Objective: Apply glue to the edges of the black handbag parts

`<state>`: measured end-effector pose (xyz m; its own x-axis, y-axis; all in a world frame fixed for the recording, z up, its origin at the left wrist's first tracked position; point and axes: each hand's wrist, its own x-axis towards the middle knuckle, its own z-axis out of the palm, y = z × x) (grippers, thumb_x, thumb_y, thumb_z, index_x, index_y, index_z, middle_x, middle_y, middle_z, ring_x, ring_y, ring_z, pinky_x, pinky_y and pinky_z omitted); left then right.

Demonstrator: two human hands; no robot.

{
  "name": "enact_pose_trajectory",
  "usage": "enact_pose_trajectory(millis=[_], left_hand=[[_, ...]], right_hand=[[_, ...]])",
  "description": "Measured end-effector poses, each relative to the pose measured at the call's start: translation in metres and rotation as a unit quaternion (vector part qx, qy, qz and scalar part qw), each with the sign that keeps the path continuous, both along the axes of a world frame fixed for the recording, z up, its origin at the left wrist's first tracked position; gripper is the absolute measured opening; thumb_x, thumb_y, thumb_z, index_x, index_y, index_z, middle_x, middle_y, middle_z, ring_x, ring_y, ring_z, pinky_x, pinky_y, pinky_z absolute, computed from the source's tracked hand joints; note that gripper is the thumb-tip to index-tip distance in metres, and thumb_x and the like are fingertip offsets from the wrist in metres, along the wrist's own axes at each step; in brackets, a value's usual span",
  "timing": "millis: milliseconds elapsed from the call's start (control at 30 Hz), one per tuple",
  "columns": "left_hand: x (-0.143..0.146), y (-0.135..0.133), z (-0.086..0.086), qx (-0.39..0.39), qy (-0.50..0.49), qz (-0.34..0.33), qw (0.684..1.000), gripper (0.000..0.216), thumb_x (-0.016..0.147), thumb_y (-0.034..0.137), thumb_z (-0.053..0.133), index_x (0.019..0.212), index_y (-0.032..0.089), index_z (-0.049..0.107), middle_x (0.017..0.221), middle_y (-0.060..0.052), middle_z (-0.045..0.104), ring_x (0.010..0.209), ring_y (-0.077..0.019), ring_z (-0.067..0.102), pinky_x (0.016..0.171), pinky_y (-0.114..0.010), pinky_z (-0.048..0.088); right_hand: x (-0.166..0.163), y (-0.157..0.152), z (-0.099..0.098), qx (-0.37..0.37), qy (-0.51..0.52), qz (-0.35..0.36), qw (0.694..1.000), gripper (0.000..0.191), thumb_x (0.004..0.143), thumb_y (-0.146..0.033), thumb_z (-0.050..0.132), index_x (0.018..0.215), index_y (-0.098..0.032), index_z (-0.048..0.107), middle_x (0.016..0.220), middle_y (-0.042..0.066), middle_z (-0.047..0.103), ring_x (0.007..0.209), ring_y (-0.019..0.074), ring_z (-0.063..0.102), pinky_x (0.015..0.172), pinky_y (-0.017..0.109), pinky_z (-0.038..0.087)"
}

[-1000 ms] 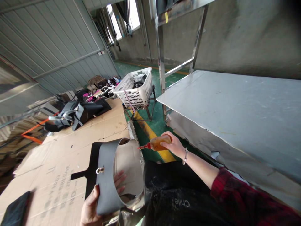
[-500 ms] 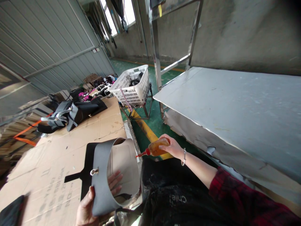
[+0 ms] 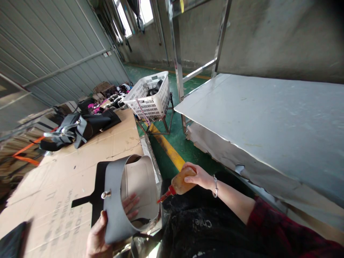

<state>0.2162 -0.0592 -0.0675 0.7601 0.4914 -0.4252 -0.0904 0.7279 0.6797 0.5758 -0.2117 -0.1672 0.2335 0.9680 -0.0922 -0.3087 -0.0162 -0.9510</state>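
Observation:
My left hand grips a curved grey leather bag panel with a small metal clasp, thumb outside and fingers inside the loop against its beige lining. A black leather piece lies under it on the cardboard. My right hand is closed round an amber squeeze bottle of glue. The bottle's red nozzle points down-left and sits close to the right edge of the panel.
Cardboard sheets cover the worktable at left. Finished dark bags lie at its far end. A white plastic basket stands on a metal stand behind. A large grey board stretches along the right. A steel frame rises behind it.
My right hand has lowered the glue bottle and tilted its nozzle down toward the panel's edge. The left hand keeps the panel in much the same place.

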Motion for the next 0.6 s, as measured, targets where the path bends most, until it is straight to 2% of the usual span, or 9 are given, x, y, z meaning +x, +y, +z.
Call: enact_pose_trajectory(millis=[133, 333, 500, 600], left_hand=[[0.002, -0.002, 0.001, 0.0, -0.002, 0.01, 1.0, 0.072, 0.08, 0.06, 0.067, 0.138, 0.018, 0.061, 0.152, -0.015, 0.048, 0.148, -0.0387, 0.028, 0.112, -0.049, 0.04], [0.003, -0.002, 0.002, 0.004, 0.021, 0.021, 1.0, 0.073, 0.078, 0.063, 0.067, 0.133, 0.015, 0.065, 0.152, -0.016, 0.048, 0.149, -0.0408, 0.022, 0.113, -0.052, 0.039], [0.004, -0.002, 0.003, 0.021, 0.016, 0.017, 1.0, 0.071, 0.08, 0.063, 0.065, 0.133, 0.016, 0.065, 0.15, -0.016, 0.05, 0.148, -0.0415, 0.026, 0.112, -0.053, 0.04], [0.003, -0.002, 0.002, 0.017, 0.011, 0.01, 1.0, 0.069, 0.081, 0.062, 0.064, 0.133, 0.017, 0.065, 0.15, -0.015, 0.051, 0.148, -0.0403, 0.026, 0.114, -0.052, 0.039]], right_hand=[[-0.003, -0.002, 0.0, -0.003, -0.004, -0.002, 1.0, 0.054, 0.056, -0.055, 0.087, 0.088, -0.02, 0.061, 0.073, -0.003, 0.059, 0.068, 0.0158, 0.053, 0.065, 0.029, 0.04], [0.007, 0.014, 0.004, 0.001, -0.017, -0.124, 0.992, 0.05, 0.058, -0.051, 0.086, 0.089, -0.022, 0.059, 0.077, -0.003, 0.061, 0.074, 0.0184, 0.057, 0.071, 0.031, 0.044], [0.01, 0.035, 0.011, 0.021, 0.007, -0.149, 0.989, 0.052, 0.056, -0.052, 0.085, 0.088, -0.022, 0.057, 0.077, -0.003, 0.06, 0.074, 0.0182, 0.057, 0.072, 0.032, 0.045], [0.008, 0.042, 0.008, 0.01, 0.015, -0.154, 0.988, 0.052, 0.055, -0.052, 0.086, 0.086, -0.022, 0.058, 0.076, -0.003, 0.06, 0.074, 0.0177, 0.056, 0.071, 0.031, 0.045]])
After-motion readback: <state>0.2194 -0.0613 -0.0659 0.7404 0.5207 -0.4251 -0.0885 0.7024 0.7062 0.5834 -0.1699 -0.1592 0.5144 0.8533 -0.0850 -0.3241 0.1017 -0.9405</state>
